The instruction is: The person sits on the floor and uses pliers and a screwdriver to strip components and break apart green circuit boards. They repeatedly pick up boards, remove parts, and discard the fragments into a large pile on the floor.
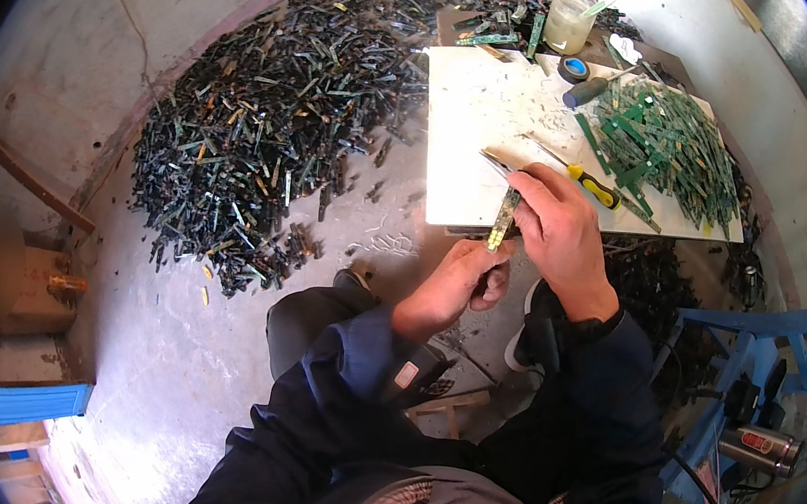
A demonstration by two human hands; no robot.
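- The strip (503,222) is pinched at its lower end by the left grip (460,281), whose fingers are curled closed; it is held between the two hands, over the near edge of the counter (482,101).
- A slim metal tool (497,164) is clasped in the right grip (559,233), its tip pointed to the left; its exact kind cannot be told.
- The strip's upper end is set at the right fingers; whether it is gripped there too cannot be told.
- Just right of the right grip, a yellow screwdriver (595,187) is laid on the counter.
- Beyond that grip, a dark screwdriver (584,92) and a tape roll (574,68) are placed, with a cup (570,23) farther off.
- To the right and beyond, green strips (682,160) are piled on the counter.
- Well left of both grips, a large heap (280,106) of dark pieces is spread over the floor (199,358).
- Well right of the grips and nearer the body, a steel flask (760,449) is seen.
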